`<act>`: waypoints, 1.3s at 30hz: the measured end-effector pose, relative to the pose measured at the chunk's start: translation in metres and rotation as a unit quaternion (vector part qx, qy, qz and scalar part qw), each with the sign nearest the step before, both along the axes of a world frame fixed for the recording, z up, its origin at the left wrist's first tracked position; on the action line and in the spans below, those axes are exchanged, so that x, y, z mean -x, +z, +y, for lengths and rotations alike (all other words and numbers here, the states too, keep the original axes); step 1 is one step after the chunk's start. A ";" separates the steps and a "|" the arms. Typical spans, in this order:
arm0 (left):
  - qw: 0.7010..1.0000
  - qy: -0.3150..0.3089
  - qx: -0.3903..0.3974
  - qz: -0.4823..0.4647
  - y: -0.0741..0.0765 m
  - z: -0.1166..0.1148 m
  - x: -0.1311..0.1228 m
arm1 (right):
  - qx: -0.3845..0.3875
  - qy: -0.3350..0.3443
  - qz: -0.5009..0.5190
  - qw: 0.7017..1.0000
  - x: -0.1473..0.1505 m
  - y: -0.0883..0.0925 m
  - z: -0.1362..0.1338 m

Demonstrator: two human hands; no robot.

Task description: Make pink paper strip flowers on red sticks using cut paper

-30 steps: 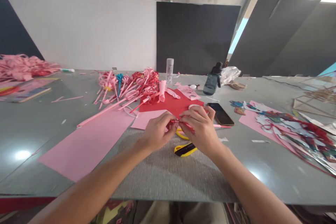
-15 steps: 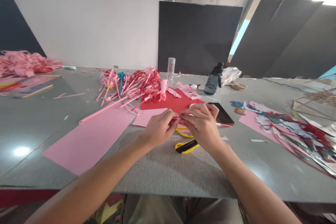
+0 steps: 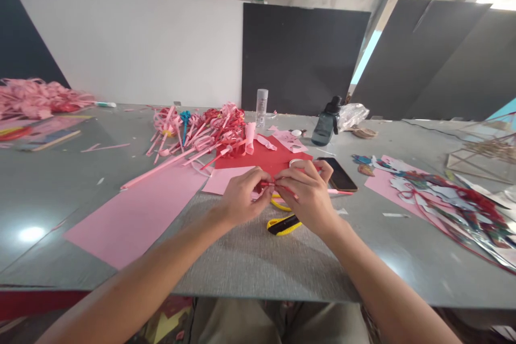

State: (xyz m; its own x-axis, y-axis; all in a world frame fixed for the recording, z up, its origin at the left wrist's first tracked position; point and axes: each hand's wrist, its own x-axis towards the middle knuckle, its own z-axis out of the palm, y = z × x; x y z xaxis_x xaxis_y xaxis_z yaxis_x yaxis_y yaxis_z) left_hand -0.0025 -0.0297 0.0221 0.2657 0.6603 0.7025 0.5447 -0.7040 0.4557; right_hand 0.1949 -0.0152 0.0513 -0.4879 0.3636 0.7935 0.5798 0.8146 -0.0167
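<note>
My left hand (image 3: pixel 246 197) and my right hand (image 3: pixel 307 193) meet at the middle of the table, fingertips pinched on a thin red and pink paper stick (image 3: pixel 341 192). Its pink-red end sticks out to the right of my right hand. The part between the fingertips is small and mostly hidden. Below the hands lies a yellow and black cutter (image 3: pixel 284 225), with a yellow handle loop (image 3: pixel 281 203) just above it. Behind the hands are a red sheet (image 3: pixel 258 157) and a smaller pink sheet (image 3: pixel 226 178).
A pile of pink and red paper flowers (image 3: pixel 201 131) lies beyond a large pink sheet (image 3: pixel 135 215). Further right are a clear bottle (image 3: pixel 262 108), a dark bottle (image 3: pixel 325 122) and a phone (image 3: pixel 339 174). Coloured cutouts and red cord (image 3: pixel 447 193) cover the right side.
Both hands stay together at nearly the same place, with the fingers shifted slightly around the stick. The whole view has moved a little.
</note>
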 end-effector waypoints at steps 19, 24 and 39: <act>0.997 0.035 -0.051 0.043 -0.001 0.002 0.002 | 0.025 -0.020 -0.006 0.999 0.000 0.001 -0.002; 0.996 0.037 -0.058 0.057 0.000 0.002 0.002 | 0.038 -0.027 -0.022 0.999 0.001 0.002 -0.004; 1.000 0.002 -0.017 -0.010 -0.001 -0.001 0.000 | 0.013 -0.018 0.010 1.000 0.003 -0.002 -0.001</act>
